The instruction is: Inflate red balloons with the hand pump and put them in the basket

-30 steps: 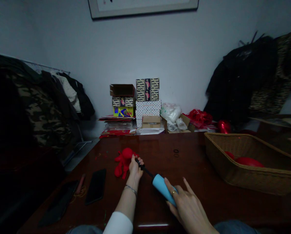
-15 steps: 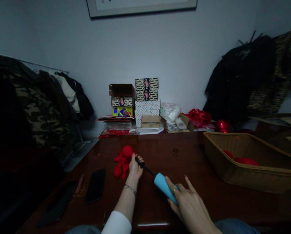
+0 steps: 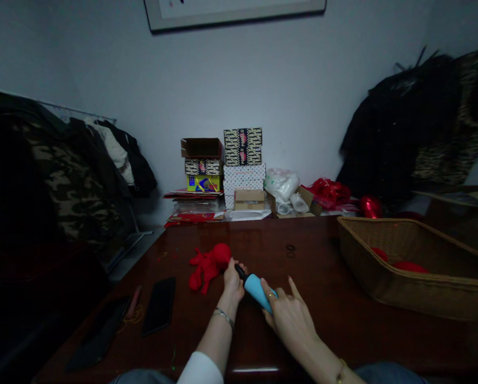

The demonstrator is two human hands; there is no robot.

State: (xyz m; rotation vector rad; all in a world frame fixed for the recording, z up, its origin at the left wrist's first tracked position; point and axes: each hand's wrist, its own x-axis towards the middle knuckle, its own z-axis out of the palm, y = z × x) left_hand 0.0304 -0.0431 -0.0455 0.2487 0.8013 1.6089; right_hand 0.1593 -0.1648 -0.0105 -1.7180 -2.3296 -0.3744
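My left hand is closed around the black nozzle end of a balloon pump and the neck of a red balloon. This balloon is small and round, and it bulges just beyond my left fingers. Several limp red balloons lie in a heap beside it on the table. My right hand grips the light blue barrel of the balloon pump, one finger stretched out. The pump's rod is hidden, with the barrel pushed up close to my left hand.
A wicker basket with red balloons stands at right on the brown table. Two dark rings lie mid-table. At left are a black phone, a dark flat item and a pinkish stick. Stacked boxes stand behind.
My right hand has pushed the blue barrel up and left toward my left hand, covering the rod that showed before. The red balloon has shifted slightly right and looks a little bigger.
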